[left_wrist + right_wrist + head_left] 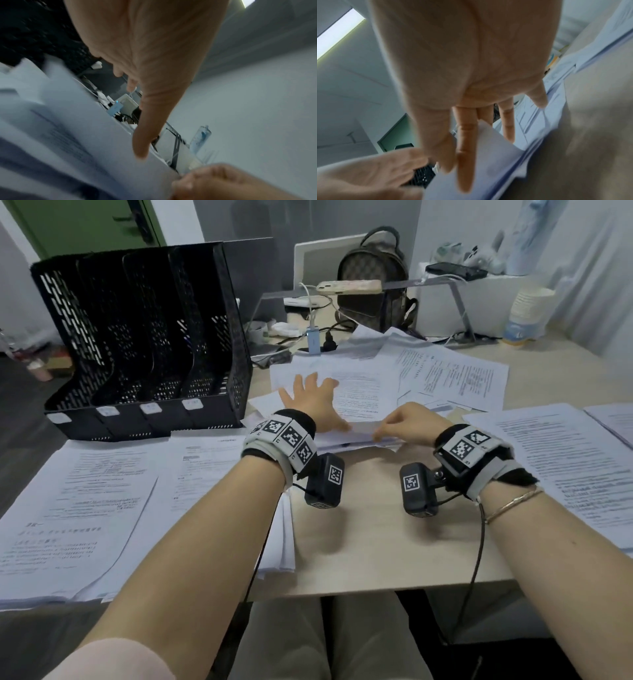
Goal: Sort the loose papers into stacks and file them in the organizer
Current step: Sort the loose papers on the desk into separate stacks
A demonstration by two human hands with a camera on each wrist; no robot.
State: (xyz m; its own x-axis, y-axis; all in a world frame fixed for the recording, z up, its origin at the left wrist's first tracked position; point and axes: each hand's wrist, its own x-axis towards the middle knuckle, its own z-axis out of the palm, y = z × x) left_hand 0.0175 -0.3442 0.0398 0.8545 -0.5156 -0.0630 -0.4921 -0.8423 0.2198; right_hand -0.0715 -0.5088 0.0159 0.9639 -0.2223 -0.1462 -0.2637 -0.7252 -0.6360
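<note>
Standing black organizer (144, 337), 4 slots, loose papers (359, 392) beside

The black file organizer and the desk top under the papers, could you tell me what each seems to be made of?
The file organizer looks like perforated metal mesh with a matte black finish: light shows through rows of small slots in its walls, though painted plastic cannot be ruled out. The desk top looks like pale laminate or wood veneer, smooth and matte, with an even beige tone.
</note>
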